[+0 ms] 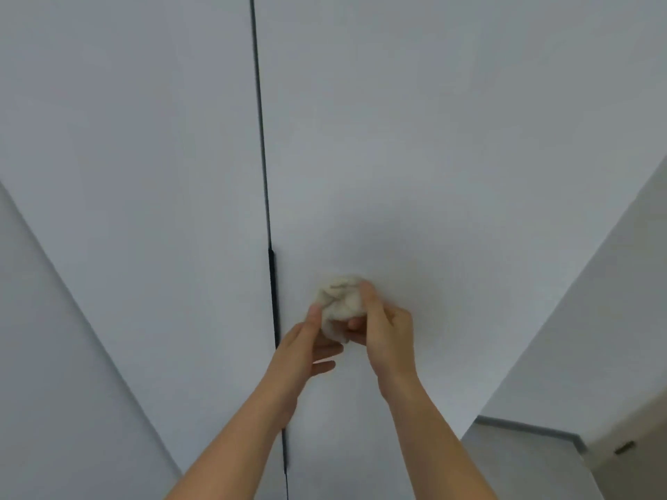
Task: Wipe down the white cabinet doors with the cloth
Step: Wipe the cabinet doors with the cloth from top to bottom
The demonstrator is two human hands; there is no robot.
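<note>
Low in the frame's centre, we bunch the cloth (339,301) with both hands: right hand (386,330) fingers curl round it, left hand (303,348) pinches its edge. Next, probably, press it against the right cabinet door (451,157).
</note>
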